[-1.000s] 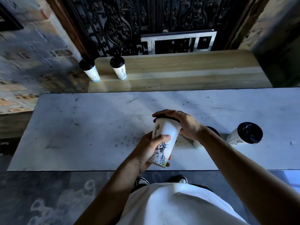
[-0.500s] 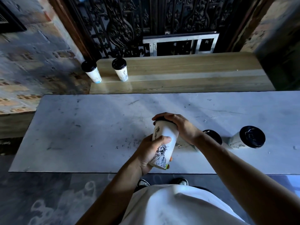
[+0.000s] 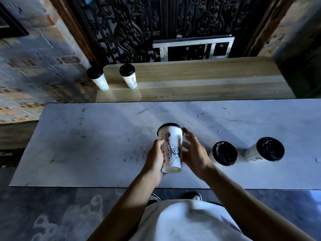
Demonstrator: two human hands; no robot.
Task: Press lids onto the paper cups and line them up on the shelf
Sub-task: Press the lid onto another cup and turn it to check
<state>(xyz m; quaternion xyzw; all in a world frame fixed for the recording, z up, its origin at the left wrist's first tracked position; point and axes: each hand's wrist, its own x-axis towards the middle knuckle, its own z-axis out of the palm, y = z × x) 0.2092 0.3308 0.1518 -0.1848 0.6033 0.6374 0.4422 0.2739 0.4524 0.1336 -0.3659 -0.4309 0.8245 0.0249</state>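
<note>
You won't find a word, brand or number here that can actually be read. The paper cup (image 3: pixel 171 148) you grip in your left hand (image 3: pixel 156 160) carries a black line drawing of the Statue of Liberty, with a thin column of small marks running beside it, too fine to make out. The two cups on the wooden shelf (image 3: pixel 199 79) and the two lidded cups on the marble counter (image 3: pixel 86 145) show faint print on their sides, likewise too small and too blurred to read.
</note>
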